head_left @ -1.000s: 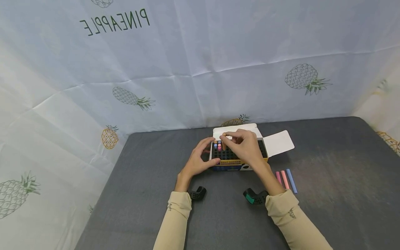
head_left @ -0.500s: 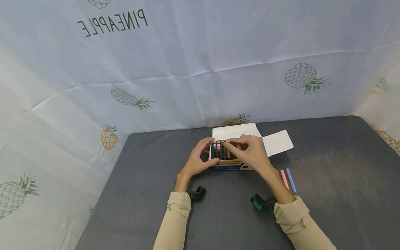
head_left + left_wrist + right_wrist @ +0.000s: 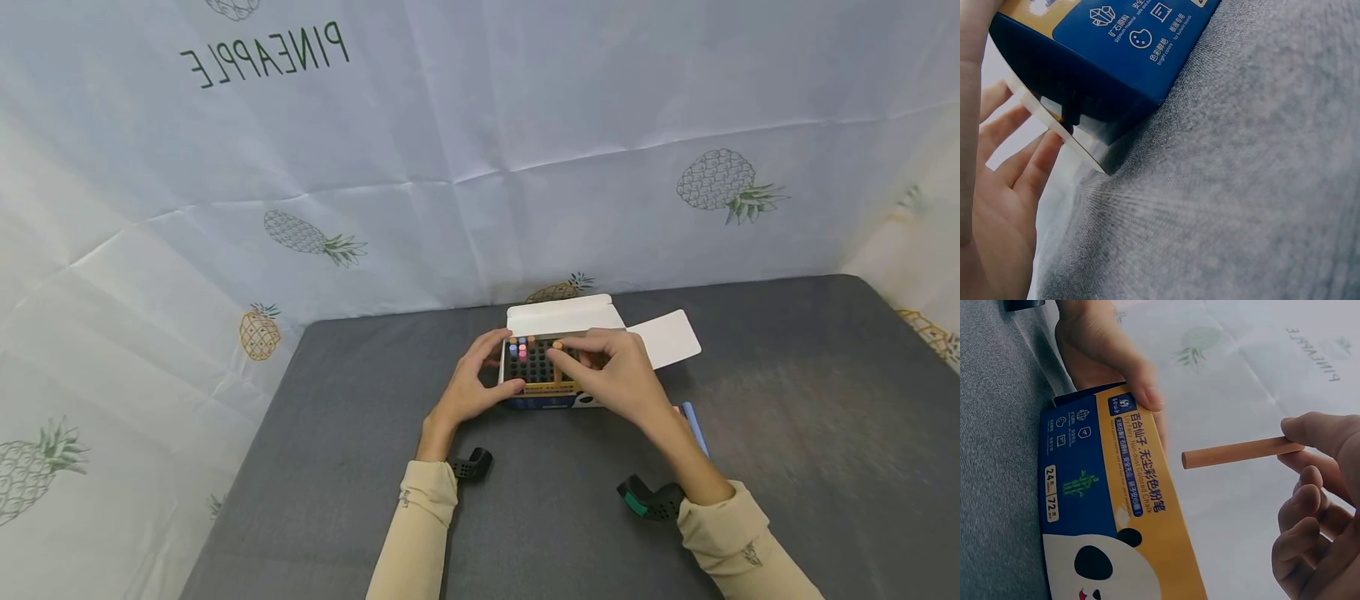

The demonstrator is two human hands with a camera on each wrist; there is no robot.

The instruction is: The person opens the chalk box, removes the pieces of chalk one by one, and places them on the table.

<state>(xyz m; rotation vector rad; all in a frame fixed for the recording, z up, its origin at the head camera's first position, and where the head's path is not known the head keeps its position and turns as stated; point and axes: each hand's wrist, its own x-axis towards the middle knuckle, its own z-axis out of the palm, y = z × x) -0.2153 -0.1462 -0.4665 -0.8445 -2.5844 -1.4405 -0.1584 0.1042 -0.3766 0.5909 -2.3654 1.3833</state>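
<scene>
My right hand pinches an orange chalk stick near one end, between thumb and index finger. In the head view the stick hangs upright over the front part of an open chalk box. My left hand grips the box's left end, thumb at the front edge. Its fingers lie against the white inside of the side flap in the left wrist view. Inside the box is a black holed insert. Several orange, blue and pink chalks stand in its back left holes.
The white lid is folded back toward the curtain, and a white side flap spreads to the right. A blue chalk lies on the dark table right of the box, partly behind my right forearm, with a pink tip beside it.
My right hand has moved right and slightly nearer me, carrying the orange chalk from the box's back left toward its front middle. The forearm now covers more loose chalks. My left hand stays put.
</scene>
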